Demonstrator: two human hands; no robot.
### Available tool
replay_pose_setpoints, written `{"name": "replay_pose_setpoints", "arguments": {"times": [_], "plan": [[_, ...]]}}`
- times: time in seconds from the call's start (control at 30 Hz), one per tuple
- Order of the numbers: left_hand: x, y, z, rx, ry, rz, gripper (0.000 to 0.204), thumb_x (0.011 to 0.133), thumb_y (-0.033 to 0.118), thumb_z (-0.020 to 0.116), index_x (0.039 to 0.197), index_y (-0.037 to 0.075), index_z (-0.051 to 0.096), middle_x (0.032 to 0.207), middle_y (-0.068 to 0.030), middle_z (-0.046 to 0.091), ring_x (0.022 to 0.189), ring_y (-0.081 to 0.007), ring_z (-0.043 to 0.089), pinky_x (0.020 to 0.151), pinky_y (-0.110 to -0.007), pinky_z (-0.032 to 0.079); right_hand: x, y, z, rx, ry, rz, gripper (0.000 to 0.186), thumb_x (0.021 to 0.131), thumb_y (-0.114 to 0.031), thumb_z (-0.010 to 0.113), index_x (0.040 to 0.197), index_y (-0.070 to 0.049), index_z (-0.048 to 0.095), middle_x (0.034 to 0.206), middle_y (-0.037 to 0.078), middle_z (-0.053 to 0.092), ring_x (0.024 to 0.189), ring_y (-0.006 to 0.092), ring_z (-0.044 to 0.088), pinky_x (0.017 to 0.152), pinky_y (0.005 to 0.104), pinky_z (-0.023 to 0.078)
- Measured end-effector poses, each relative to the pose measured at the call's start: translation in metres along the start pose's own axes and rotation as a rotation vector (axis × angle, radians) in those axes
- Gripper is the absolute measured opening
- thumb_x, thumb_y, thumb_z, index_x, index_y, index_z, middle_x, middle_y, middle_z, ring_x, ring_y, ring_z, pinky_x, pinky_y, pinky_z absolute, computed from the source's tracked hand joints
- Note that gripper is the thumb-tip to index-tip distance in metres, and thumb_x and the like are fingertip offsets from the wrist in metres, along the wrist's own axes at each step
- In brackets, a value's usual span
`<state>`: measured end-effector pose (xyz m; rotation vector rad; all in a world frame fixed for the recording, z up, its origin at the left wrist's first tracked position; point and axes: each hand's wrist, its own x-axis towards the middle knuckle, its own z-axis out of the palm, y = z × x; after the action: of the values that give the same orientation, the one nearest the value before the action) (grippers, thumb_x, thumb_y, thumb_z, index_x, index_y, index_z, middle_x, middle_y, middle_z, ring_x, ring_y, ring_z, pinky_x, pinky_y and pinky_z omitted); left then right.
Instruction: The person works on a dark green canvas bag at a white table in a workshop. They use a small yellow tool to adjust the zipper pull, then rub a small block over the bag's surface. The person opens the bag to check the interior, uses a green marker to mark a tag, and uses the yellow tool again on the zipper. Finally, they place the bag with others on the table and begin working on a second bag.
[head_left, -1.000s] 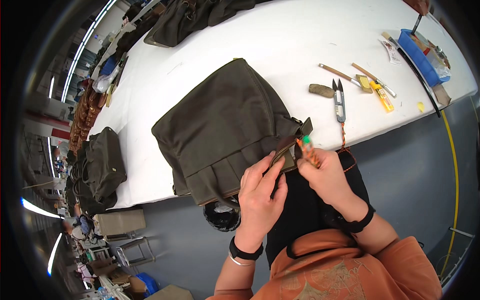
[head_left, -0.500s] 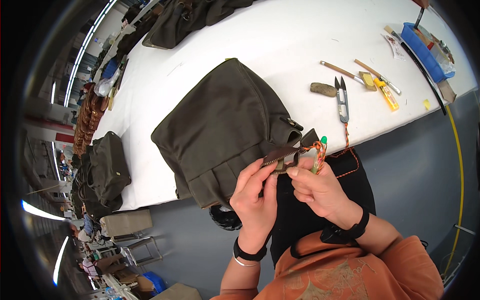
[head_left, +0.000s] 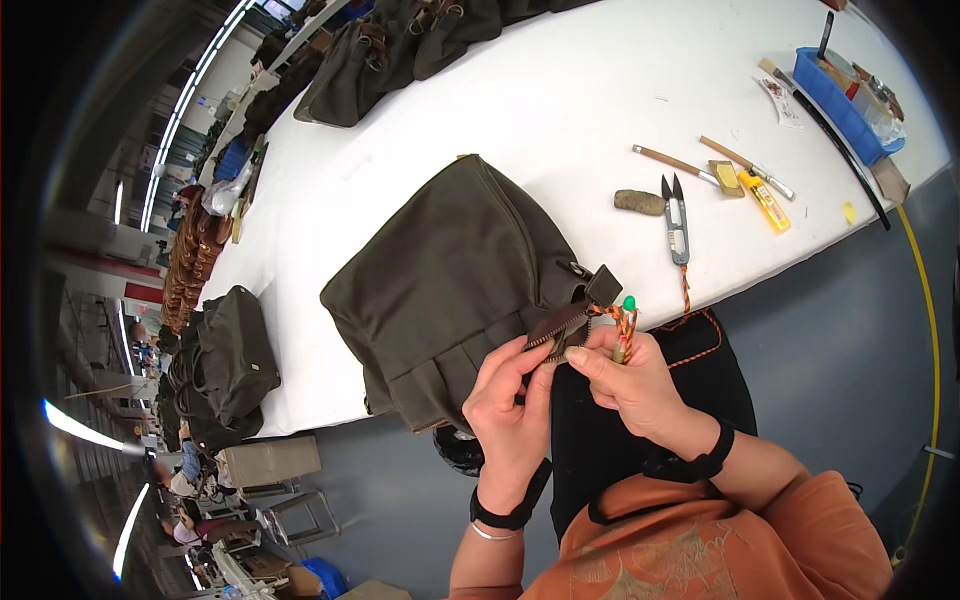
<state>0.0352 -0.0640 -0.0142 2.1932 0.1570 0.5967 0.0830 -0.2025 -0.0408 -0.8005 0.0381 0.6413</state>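
A dark olive fabric bag [head_left: 430,270] lies on the white table, its near right corner reaching the edge. My left hand [head_left: 508,410] is closed on the end of the bag's zipper [head_left: 548,335], its thumb and fingers pinching the toothed tape. Facing it, my right hand [head_left: 630,385] pinches the other side of the zipper opening. Tucked in the right hand's fingers is a slim clear stick with a green tip [head_left: 627,318], wound with orange and black cord. A dark square tab [head_left: 603,287] stands up just beyond the fingers.
Thread snips [head_left: 677,225] on an orange cord lie to the right, beside a brownish lump [head_left: 638,203], brushes [head_left: 675,165] and a yellow tube [head_left: 764,203]. A blue tray [head_left: 840,105] stands far right. More bags [head_left: 235,350] lie at left and at the back.
The whole view has shifted slightly, so the bag sits lower and further right. Both hands keep their pinch on the zipper; the green-tipped stick now points more upright.
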Motion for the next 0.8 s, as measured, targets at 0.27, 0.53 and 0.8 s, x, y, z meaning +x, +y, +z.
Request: {"name": "replay_pose_setpoints", "arguments": {"times": [0.27, 0.53, 0.8], "plan": [[0.001, 0.004, 0.003, -0.004, -0.001, 0.015, 0.017, 0.084, 0.000, 0.071, 0.101, 0.002, 0.072, 0.105, -0.0126, 0.068, 0.066, -0.0095, 0.057, 0.057, -0.021, 0.047, 0.003, 0.002, 0.002, -0.118, 0.064, -0.132, 0.014, 0.092, -0.011, 0.068, 0.083, -0.006, 0.058, 0.061, -0.008, 0.045, 0.050, -0.0011, 0.034, 0.042, 0.0187, 0.023], [0.014, -0.001, -0.010, 0.087, 0.075, 0.337, 0.014, 0.079, -0.002, 0.072, 0.092, 0.000, 0.067, 0.098, -0.0150, 0.067, 0.076, -0.0245, 0.065, 0.064, -0.029, 0.052, -0.017, -0.002, -0.012, -0.461, 0.174, -0.290, 0.014, 0.091, -0.012, 0.068, 0.085, -0.004, 0.059, 0.063, -0.007, 0.050, 0.050, -0.0004, 0.040, 0.044, 0.0184, 0.029], [0.062, 0.053, -0.139, -0.604, 0.822, 0.089, 0.019, 0.100, 0.019, 0.058, 0.088, 0.006, 0.051, 0.071, 0.0032, 0.055, 0.062, -0.0028, 0.047, 0.057, -0.018, 0.039, -0.020, -0.039, -0.027, -0.377, 0.275, -0.394, 0.014, 0.093, -0.012, 0.066, 0.086, -0.005, 0.055, 0.061, -0.006, 0.044, 0.043, -0.0002, 0.030, 0.038, 0.0187, 0.020]]}}
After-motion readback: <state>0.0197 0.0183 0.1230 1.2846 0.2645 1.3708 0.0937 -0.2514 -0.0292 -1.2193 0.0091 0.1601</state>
